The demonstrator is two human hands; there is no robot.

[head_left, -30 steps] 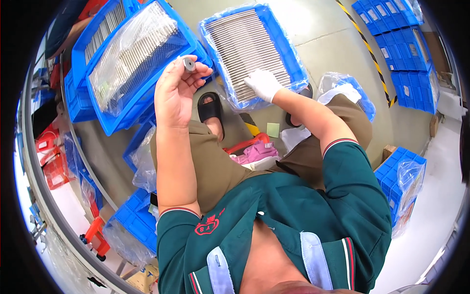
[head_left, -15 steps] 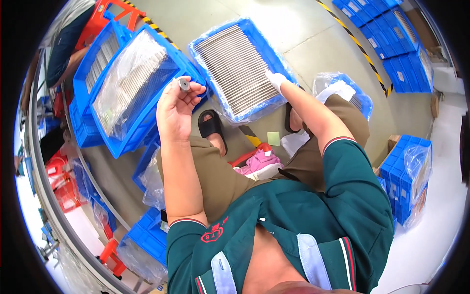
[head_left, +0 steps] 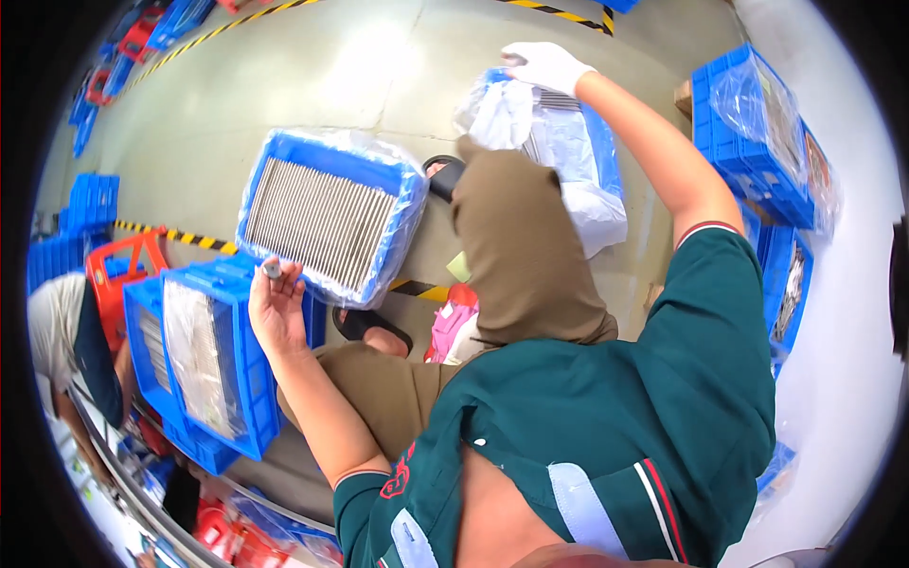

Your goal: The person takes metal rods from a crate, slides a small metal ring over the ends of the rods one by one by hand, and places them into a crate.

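My bare left hand [head_left: 282, 308] is raised beside the middle crate, fingers curled around a small grey metal cylinder [head_left: 273, 270] whose round end faces up; its length is hidden. Rows of thin grey metal rods [head_left: 317, 222] lie side by side in the blue middle crate [head_left: 405, 220], which is lined with clear plastic. My right hand [head_left: 549, 68], in a white glove, is at the far edge of the right-hand blue crate [head_left: 606, 156]. Its fingers are bent, and what they pinch is too small to make out. White plastic [head_left: 502, 123] partly covers the rods in that crate.
Stacked blue crates with wrapped rods [head_left: 204, 350] stand at the left, near a red plastic stool [head_left: 128, 275] and another person [head_left: 80, 350]. More blue crates [head_left: 757, 133] line the right wall. Pink cloth [head_left: 453, 327] lies between my feet. Yellow-black tape [head_left: 199, 241] marks the floor.
My view has turned to the right. My right hand has left the rods in the middle crate and reached over the right-hand crate. The metal cylinder is still in my left hand.
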